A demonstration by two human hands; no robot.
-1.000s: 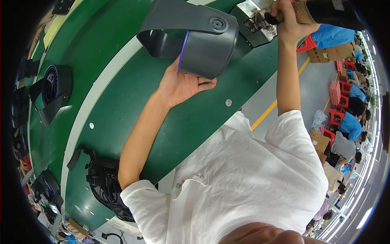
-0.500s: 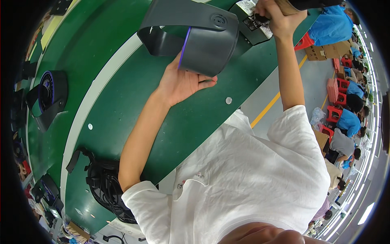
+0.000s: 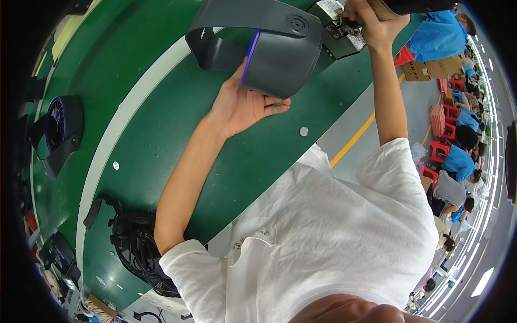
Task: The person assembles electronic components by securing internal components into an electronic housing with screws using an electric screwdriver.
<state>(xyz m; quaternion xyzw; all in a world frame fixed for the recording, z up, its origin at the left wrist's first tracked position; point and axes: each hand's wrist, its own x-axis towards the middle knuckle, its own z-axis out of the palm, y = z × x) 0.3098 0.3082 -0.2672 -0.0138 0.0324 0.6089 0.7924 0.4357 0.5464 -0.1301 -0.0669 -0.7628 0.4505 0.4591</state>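
My left hand [image 3: 240,110] grips a dark grey fan [image 3: 283,62] with a purple rim and a broad curved stand. The thumb lies along the purple edge, and the other fingers wrap under the round body, partly hidden. At the top right, my right hand [image 3: 377,29] is closed, its fingers curled around something dark that the picture's top edge and the hand itself mostly hide. Just beside it stands a box [image 3: 344,46] with dark sides and a shiny, cluttered top.
A second fan [image 3: 64,126] sits on the green surface at left, beyond a pale strip [image 3: 110,140]. A black bag [image 3: 137,242] lies by my left elbow. Small round discs [image 3: 304,131] dot the green table [image 3: 258,151]. Seated people and red stools [image 3: 439,151] line the right.
The fan in my left hand has shifted slightly to the right and up in the picture. My right hand stays closed beside the box. The second fan appears slightly farther left.
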